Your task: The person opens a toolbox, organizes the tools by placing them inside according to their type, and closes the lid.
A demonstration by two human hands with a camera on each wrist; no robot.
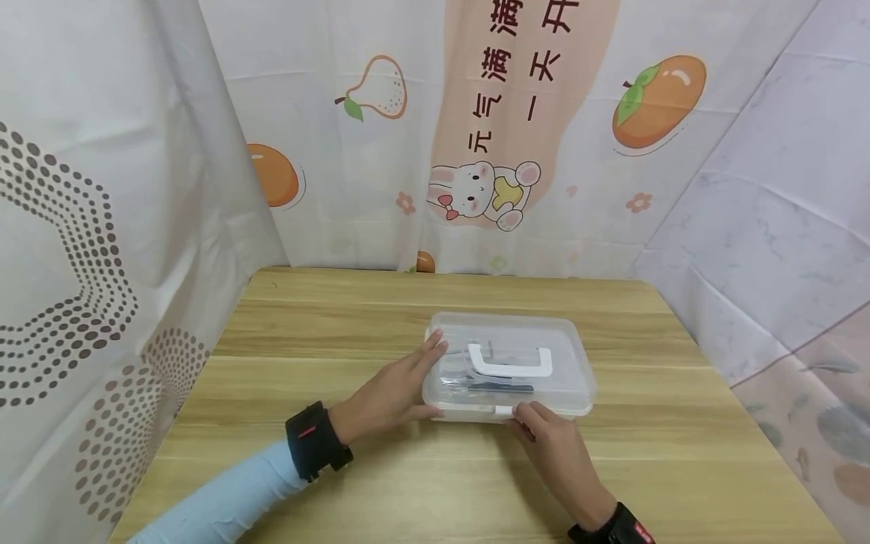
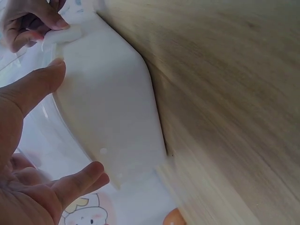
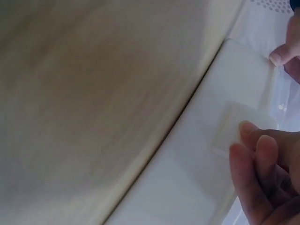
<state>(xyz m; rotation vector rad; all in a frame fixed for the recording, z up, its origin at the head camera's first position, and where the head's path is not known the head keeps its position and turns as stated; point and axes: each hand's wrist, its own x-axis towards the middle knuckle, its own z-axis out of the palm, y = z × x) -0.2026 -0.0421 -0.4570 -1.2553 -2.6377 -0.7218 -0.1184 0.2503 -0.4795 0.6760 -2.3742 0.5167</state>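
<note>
A lidded plastic storage box (image 1: 516,332) with a clear top and white base sits on the table. A white carry handle (image 1: 513,370) lies across its lid. My left hand (image 1: 394,389) rests at the box's left end, thumb along the front edge and straight fingers spread on the lid's side. In the left wrist view, that thumb (image 2: 57,75) touches the rim of the white front wall. My right hand (image 1: 553,446) pinches the white latch (image 1: 504,411) at the front; the right wrist view shows the fingertips on the latch (image 3: 229,124). Through the lid, thin dark and silvery items show, their kind unclear.
The wood-grain table (image 1: 306,325) extends around the box on all sides. A white printed curtain (image 1: 353,189) hangs behind its far edge, with more cloth (image 1: 170,227) on the left and marbled cloth (image 1: 768,204) on the right.
</note>
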